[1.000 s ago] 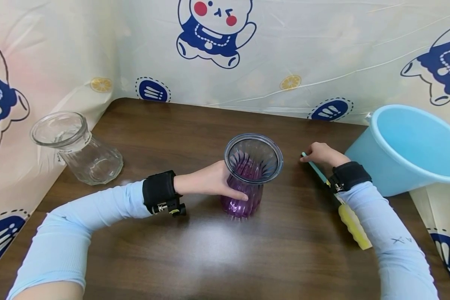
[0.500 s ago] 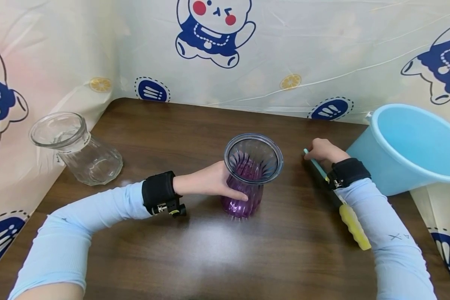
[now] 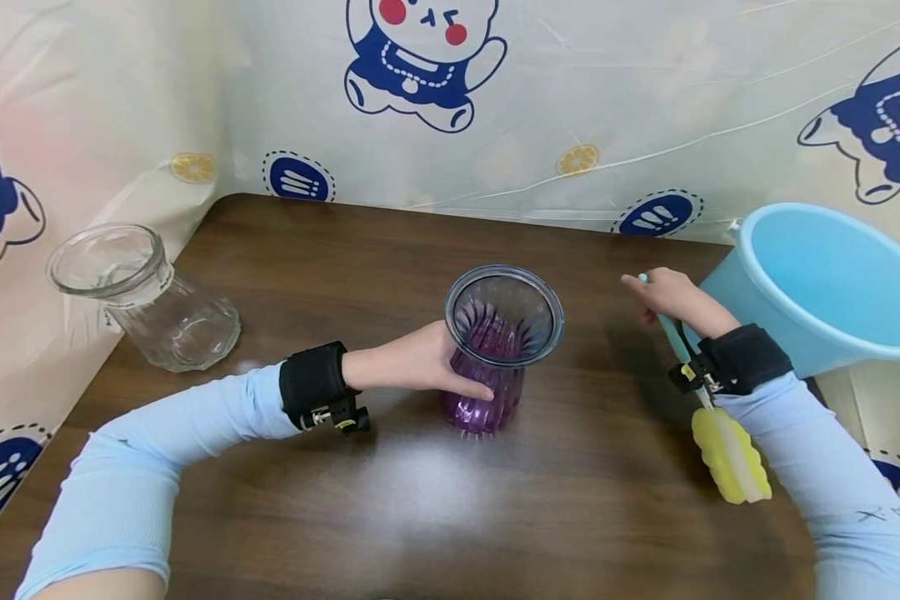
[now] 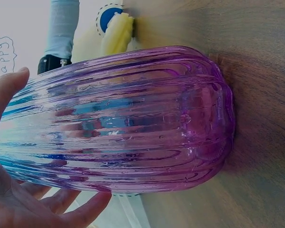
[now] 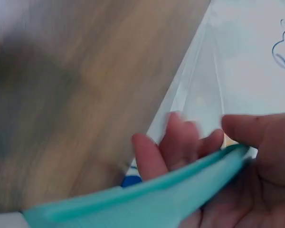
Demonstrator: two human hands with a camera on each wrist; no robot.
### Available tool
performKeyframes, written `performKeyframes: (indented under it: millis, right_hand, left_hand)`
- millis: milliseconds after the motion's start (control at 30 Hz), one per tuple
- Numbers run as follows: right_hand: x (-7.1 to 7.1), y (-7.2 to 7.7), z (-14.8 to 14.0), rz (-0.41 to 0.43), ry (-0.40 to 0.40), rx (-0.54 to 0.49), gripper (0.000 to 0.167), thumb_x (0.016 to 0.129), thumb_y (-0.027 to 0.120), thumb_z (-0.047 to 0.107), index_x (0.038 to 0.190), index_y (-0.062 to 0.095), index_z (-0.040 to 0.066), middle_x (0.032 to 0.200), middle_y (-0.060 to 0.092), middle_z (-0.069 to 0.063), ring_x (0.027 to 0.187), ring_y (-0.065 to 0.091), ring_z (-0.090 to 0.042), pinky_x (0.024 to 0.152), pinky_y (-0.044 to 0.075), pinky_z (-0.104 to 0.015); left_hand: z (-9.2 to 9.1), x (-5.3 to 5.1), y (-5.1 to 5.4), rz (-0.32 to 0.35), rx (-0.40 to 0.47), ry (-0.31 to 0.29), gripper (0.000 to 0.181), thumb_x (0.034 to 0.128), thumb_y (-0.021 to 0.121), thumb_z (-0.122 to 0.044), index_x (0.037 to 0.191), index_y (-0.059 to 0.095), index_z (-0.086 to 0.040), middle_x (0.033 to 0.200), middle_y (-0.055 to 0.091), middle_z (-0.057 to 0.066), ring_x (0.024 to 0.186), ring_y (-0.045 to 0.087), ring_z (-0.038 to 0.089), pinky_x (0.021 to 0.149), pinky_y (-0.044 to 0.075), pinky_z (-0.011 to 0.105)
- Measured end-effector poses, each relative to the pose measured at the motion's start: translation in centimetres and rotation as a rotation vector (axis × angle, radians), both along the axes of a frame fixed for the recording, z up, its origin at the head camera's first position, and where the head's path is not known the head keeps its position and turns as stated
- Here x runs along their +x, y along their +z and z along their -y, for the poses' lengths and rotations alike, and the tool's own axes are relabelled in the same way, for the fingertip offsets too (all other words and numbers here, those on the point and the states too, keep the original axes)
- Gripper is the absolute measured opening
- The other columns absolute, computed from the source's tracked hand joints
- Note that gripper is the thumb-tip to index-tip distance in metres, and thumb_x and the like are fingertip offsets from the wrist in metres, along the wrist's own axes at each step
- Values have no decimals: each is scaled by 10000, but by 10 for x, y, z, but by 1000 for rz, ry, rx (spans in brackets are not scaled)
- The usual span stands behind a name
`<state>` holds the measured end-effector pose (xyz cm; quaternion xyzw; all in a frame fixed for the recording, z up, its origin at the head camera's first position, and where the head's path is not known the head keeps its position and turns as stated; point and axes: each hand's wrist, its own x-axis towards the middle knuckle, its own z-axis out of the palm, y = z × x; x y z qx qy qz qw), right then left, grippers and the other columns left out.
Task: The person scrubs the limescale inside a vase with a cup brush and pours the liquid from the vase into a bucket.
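In the head view my left hand grips a ribbed glass vase, purple below and bluish at its rim, which stands upright on the table. Up close in the left wrist view, thumb and fingers wrap the sides of the vase. At the right, my right hand holds a sponge brush by its teal handle; its yellow sponge head points toward the near side, under the forearm. The right wrist view has the teal handle lying across the palm, between thumb and fingers.
A clear glass vase stands at the left edge of the brown wooden table. Beside my right wrist is a light blue bucket at the right edge. A printed sheet hangs behind the table and at its sides.
My right hand has moved a little right and back, bringing the brush off its earlier spot, with its sponge head turned more broadly into view. The left hand keeps its grip on the purple vase.
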<state>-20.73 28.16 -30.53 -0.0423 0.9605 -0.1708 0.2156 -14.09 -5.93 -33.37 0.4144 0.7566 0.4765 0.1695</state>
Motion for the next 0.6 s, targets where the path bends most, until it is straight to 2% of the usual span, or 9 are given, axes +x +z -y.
performKeyframes:
  millis: [167, 333, 433, 600]
  right_hand:
    - [10, 7, 10, -36, -57, -35, 657, 956, 250, 505, 669, 516, -23, 534, 544, -67, 565, 544, -226, 601, 398, -315]
    - [16, 18, 18, -120, -81, -76, 642, 937, 205, 551, 590, 407, 50, 483, 427, -26, 510, 470, -202, 551, 362, -306]
    - [21, 29, 22, -190, -109, -134, 624, 927, 193, 566, 559, 364, 92, 483, 421, -21, 492, 461, -192, 511, 353, -308]
    - [32, 51, 25, -326, -177, -307, 653, 894, 174, 614, 582, 380, 79, 493, 418, -34, 477, 424, -212, 483, 354, -321]
  left_hand:
    - [0, -1, -2, -8, -9, 7, 830, 682, 802, -193, 1330, 298, -72, 1278, 471, 80, 1191, 434, 153, 997, 347, 338]
    - [-1, 0, -2, -13, -3, 7, 818, 684, 800, -187, 1325, 307, -62, 1275, 475, 83, 1194, 432, 155, 1001, 341, 334]
    - [-1, 0, -1, -7, 1, 4, 817, 683, 800, -184, 1324, 310, -59, 1275, 475, 86, 1196, 431, 158, 1002, 339, 336]
    - [0, 0, 0, -1, -5, 4, 812, 681, 801, -183, 1321, 316, -61, 1269, 481, 80, 1192, 435, 153, 1001, 341, 332]
